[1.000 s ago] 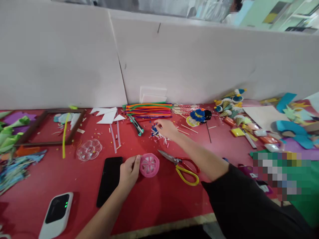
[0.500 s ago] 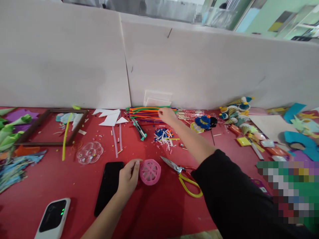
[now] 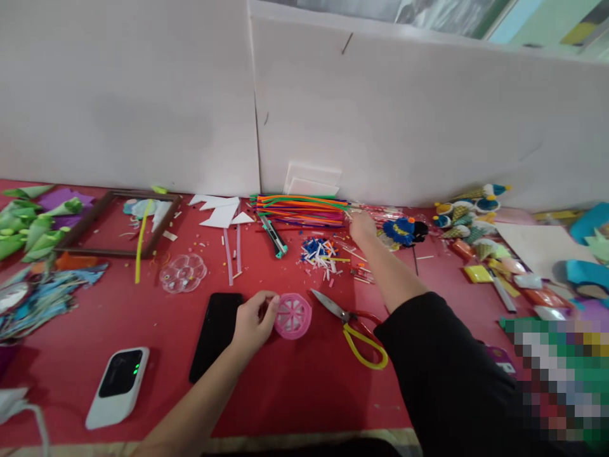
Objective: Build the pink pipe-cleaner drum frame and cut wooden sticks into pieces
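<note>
My left hand [image 3: 257, 318] is closed, thumb and fingers pinching the left edge of a round pink spoked disc [image 3: 293, 316] with pale gaps between the spokes. My right hand [image 3: 363, 227] stretches forward to the right end of a bundle of coloured pipe cleaners [image 3: 299, 211], beside pale thin sticks [image 3: 380, 209]. Its fingers look curled together; what they grip, if anything, cannot be made out. Scissors [image 3: 352, 327] with yellow and red handles lie right of the disc. Short cut pieces [image 3: 321, 254] in blue and white form a small heap in front of the bundle.
A black phone [image 3: 216, 336] and a white device [image 3: 118, 387] lie at left. Behind them are a clear flower-shaped tray [image 3: 183, 274], a brown frame [image 3: 107, 252] and a box cutter [image 3: 275, 238]. A white panel [image 3: 404, 114] stands along the back. Small cone-shaped crafts [image 3: 469, 212] lie right.
My right hand has moved right along the pipe cleaners to their right end. My left hand still holds the pink disc. The view has shifted slightly.
</note>
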`<state>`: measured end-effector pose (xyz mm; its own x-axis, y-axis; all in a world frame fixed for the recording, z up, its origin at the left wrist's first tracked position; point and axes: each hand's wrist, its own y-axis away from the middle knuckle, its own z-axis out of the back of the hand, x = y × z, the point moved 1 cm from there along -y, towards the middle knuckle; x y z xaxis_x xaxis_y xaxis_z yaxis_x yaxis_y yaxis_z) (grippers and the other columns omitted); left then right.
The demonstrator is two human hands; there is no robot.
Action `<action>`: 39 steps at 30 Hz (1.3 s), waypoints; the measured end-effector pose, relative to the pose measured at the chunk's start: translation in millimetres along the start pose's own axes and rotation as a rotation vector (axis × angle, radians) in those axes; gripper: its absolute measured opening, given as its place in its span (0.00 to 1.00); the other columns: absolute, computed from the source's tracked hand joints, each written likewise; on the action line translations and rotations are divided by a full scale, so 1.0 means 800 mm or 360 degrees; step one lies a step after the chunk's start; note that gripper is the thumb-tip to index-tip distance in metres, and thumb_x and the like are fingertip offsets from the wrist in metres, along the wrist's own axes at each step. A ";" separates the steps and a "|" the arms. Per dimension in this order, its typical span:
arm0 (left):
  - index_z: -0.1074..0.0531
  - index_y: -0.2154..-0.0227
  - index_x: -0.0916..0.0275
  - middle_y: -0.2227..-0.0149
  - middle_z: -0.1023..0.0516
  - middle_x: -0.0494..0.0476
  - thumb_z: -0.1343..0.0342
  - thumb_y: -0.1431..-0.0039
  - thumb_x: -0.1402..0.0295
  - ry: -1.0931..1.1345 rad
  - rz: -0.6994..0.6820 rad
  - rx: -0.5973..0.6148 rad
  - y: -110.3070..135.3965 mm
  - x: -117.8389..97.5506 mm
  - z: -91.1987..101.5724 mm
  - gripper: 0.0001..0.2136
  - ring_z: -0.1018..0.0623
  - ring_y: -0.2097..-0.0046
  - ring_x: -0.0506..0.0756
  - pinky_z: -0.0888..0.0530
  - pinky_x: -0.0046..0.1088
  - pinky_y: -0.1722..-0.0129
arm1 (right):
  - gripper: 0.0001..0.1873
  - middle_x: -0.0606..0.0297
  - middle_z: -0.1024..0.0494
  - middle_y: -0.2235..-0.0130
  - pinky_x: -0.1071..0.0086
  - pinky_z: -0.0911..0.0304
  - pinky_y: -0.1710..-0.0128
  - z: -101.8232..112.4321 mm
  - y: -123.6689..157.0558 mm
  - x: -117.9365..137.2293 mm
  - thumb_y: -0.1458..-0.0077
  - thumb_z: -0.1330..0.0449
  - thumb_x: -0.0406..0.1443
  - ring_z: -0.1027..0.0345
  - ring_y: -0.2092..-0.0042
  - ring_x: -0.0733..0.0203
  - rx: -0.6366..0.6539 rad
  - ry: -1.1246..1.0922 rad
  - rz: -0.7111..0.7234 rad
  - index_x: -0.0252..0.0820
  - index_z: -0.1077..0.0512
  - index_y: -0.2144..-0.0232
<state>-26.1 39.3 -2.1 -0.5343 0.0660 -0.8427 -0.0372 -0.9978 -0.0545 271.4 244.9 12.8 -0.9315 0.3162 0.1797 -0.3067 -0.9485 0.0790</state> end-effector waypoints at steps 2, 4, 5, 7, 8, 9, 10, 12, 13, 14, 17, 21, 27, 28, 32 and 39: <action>0.26 0.66 0.62 0.75 0.23 0.53 0.52 0.38 0.58 -0.0014 -0.0005 0.0028 0.001 -0.002 -0.001 0.14 0.24 0.73 0.51 0.30 0.24 0.71 | 0.20 0.58 0.29 0.47 0.55 0.30 0.53 0.008 0.003 0.000 0.39 0.42 0.42 0.30 0.51 0.56 0.0006 -0.0082 0.0026 0.40 0.33 0.48; 0.26 0.64 0.62 0.77 0.25 0.50 0.50 0.39 0.57 -0.0033 -0.0007 0.0047 0.002 -0.005 -0.002 0.15 0.26 0.75 0.51 0.31 0.25 0.72 | 0.19 0.54 0.28 0.47 0.55 0.32 0.51 0.019 0.010 -0.001 0.40 0.41 0.40 0.30 0.49 0.53 0.0005 -0.0193 0.0067 0.38 0.31 0.49; 0.26 0.63 0.62 0.78 0.27 0.50 0.48 0.41 0.56 -0.0046 -0.0006 0.0048 0.003 -0.006 -0.002 0.15 0.27 0.75 0.51 0.32 0.25 0.72 | 0.18 0.51 0.27 0.48 0.54 0.34 0.49 0.025 0.016 -0.002 0.41 0.40 0.38 0.31 0.48 0.50 -0.0005 -0.0262 0.0095 0.37 0.31 0.49; 0.26 0.62 0.62 0.78 0.28 0.49 0.43 0.45 0.54 -0.0073 0.0001 0.0027 0.005 -0.009 -0.002 0.16 0.27 0.74 0.51 0.33 0.25 0.72 | 0.20 0.48 0.25 0.49 0.55 0.38 0.46 0.034 0.035 -0.003 0.44 0.40 0.34 0.33 0.45 0.46 -0.0045 -0.0434 0.0163 0.38 0.30 0.49; 0.26 0.61 0.61 0.77 0.28 0.48 0.42 0.47 0.54 -0.0078 0.0003 0.0016 0.006 -0.010 -0.001 0.17 0.28 0.74 0.51 0.33 0.25 0.71 | 0.21 0.49 0.24 0.49 0.56 0.39 0.46 0.037 0.046 -0.004 0.45 0.41 0.32 0.33 0.45 0.45 -0.0072 -0.0537 0.0200 0.39 0.30 0.48; 0.26 0.61 0.61 0.77 0.29 0.48 0.42 0.48 0.54 -0.0075 0.0004 0.0009 0.007 -0.011 -0.001 0.17 0.28 0.73 0.51 0.33 0.25 0.71 | 0.21 0.51 0.23 0.51 0.57 0.38 0.47 0.039 0.059 -0.005 0.45 0.43 0.33 0.31 0.46 0.47 -0.0094 -0.0651 0.0236 0.40 0.30 0.48; 0.27 0.60 0.61 0.77 0.29 0.48 0.42 0.47 0.54 -0.0064 0.0006 0.0003 0.008 -0.011 -0.001 0.17 0.27 0.73 0.51 0.33 0.26 0.70 | 0.19 0.53 0.22 0.52 0.59 0.36 0.50 0.039 0.072 -0.005 0.44 0.46 0.34 0.29 0.48 0.49 -0.0112 -0.0776 0.0268 0.41 0.29 0.50; 0.27 0.60 0.61 0.77 0.29 0.48 0.45 0.44 0.57 -0.0024 0.0006 0.0002 0.009 -0.012 -0.001 0.15 0.27 0.74 0.51 0.33 0.26 0.70 | 0.19 0.56 0.20 0.56 0.63 0.31 0.59 0.036 0.097 -0.006 0.42 0.53 0.37 0.25 0.55 0.53 -0.0143 -0.1060 0.0319 0.41 0.29 0.53; 0.28 0.60 0.61 0.77 0.28 0.48 0.46 0.43 0.58 0.0001 0.0005 0.0006 0.009 -0.011 -0.001 0.14 0.26 0.74 0.51 0.32 0.26 0.70 | 0.20 0.58 0.20 0.57 0.64 0.30 0.64 0.033 0.109 -0.006 0.41 0.55 0.38 0.24 0.59 0.56 -0.0153 -0.1205 0.0348 0.42 0.30 0.53; 0.28 0.60 0.62 0.77 0.28 0.48 0.47 0.43 0.59 0.0029 0.0004 0.0012 0.009 -0.011 -0.002 0.13 0.26 0.74 0.51 0.32 0.25 0.70 | 0.19 0.59 0.19 0.59 0.65 0.30 0.66 0.029 0.121 -0.007 0.42 0.54 0.40 0.23 0.61 0.57 -0.0169 -0.1341 0.0376 0.43 0.31 0.54; 0.29 0.59 0.62 0.76 0.26 0.48 0.48 0.42 0.60 0.0109 0.0010 0.0023 0.008 -0.009 -0.004 0.12 0.24 0.73 0.51 0.31 0.25 0.69 | 0.14 0.64 0.21 0.70 0.67 0.31 0.69 0.022 0.153 -0.016 0.46 0.49 0.45 0.24 0.68 0.60 -0.0292 -0.1651 0.0406 0.43 0.32 0.63; 0.29 0.59 0.61 0.77 0.26 0.48 0.47 0.42 0.59 0.0197 0.0023 0.0060 0.005 -0.006 -0.007 0.13 0.23 0.73 0.52 0.30 0.25 0.70 | 0.14 0.70 0.28 0.80 0.67 0.34 0.72 0.027 0.202 -0.040 0.44 0.50 0.46 0.32 0.78 0.62 -0.0502 -0.1794 0.0373 0.43 0.31 0.69; 0.29 0.61 0.60 0.81 0.30 0.44 0.45 0.44 0.62 0.0312 0.0055 0.0079 -0.003 -0.001 -0.009 0.10 0.24 0.76 0.52 0.32 0.25 0.73 | 0.21 0.70 0.29 0.81 0.71 0.40 0.72 0.021 0.269 -0.063 0.42 0.46 0.51 0.36 0.77 0.65 -0.0700 -0.1555 0.0292 0.42 0.29 0.75; 0.29 0.61 0.60 0.81 0.30 0.44 0.45 0.44 0.62 0.0338 0.0062 0.0059 -0.004 0.000 -0.008 0.10 0.24 0.75 0.52 0.31 0.25 0.72 | 0.22 0.70 0.29 0.81 0.71 0.41 0.72 0.013 0.273 -0.063 0.43 0.45 0.52 0.36 0.77 0.65 -0.0693 -0.1487 0.0285 0.41 0.29 0.75; 0.30 0.61 0.60 0.78 0.25 0.46 0.43 0.46 0.62 0.0462 0.0097 -0.0056 -0.006 0.002 -0.006 0.11 0.21 0.72 0.53 0.30 0.26 0.71 | 0.25 0.66 0.26 0.78 0.69 0.39 0.70 -0.023 0.263 -0.064 0.46 0.44 0.56 0.34 0.73 0.62 -0.0623 -0.1252 0.0319 0.41 0.29 0.77; 0.32 0.61 0.59 0.74 0.24 0.49 0.42 0.46 0.58 0.0856 0.0208 -0.0268 -0.013 0.011 -0.014 0.13 0.23 0.73 0.51 0.30 0.24 0.74 | 0.23 0.55 0.25 0.63 0.63 0.36 0.57 -0.042 0.250 -0.083 0.36 0.58 0.49 0.31 0.59 0.56 -0.0843 -0.0967 0.0228 0.42 0.30 0.67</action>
<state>-21.0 50.0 -14.8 -0.0192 -0.0242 -0.9995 0.1586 -0.9871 0.0208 265.8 33.6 -16.2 -0.7468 0.0017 0.6650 -0.3862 -0.8152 -0.4316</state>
